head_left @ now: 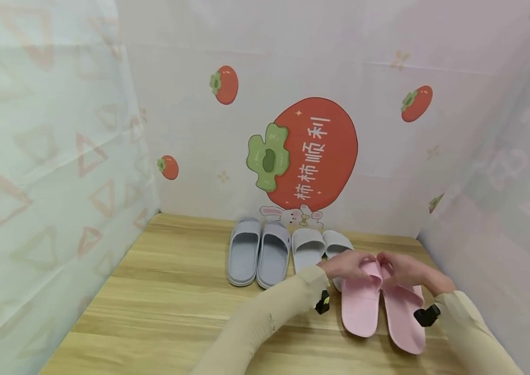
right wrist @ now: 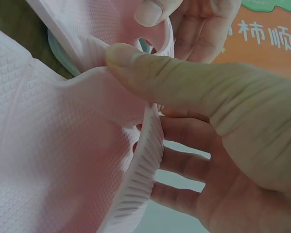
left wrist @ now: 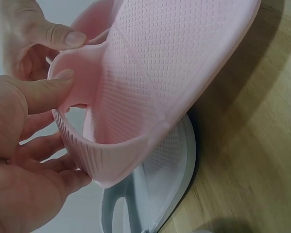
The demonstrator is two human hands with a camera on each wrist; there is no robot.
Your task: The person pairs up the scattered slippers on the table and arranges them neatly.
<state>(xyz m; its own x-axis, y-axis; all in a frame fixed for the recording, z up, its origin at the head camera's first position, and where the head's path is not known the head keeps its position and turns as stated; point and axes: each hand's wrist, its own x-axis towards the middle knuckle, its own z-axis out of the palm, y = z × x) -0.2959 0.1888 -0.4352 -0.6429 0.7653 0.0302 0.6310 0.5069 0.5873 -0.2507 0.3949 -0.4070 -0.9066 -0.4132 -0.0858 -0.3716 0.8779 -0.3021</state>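
Note:
At the right of the head view is a pair of pink slippers, the left slipper (head_left: 360,311) beside the right slipper (head_left: 403,320), their heels spread apart. My left hand (head_left: 350,264) grips the strap of the left one; in the left wrist view the thumb (left wrist: 48,94) lies inside the strap and the fingers outside. With thumb and fingers, my right hand (head_left: 404,271) pinches the strap of the other, and the right wrist view shows its thumb (right wrist: 155,80) over the strap's inner edge. The two hands nearly meet. Whether the soles touch the wooden surface, I cannot tell.
To the left stand a grey pair of slippers (head_left: 242,258) and a white pair, whose left slipper (head_left: 307,250) shows better; my left hand partly hides the other (head_left: 337,240). Wood-grain floor (head_left: 162,291) lies beneath. Printed cloth walls (head_left: 190,125) rise behind and at both sides.

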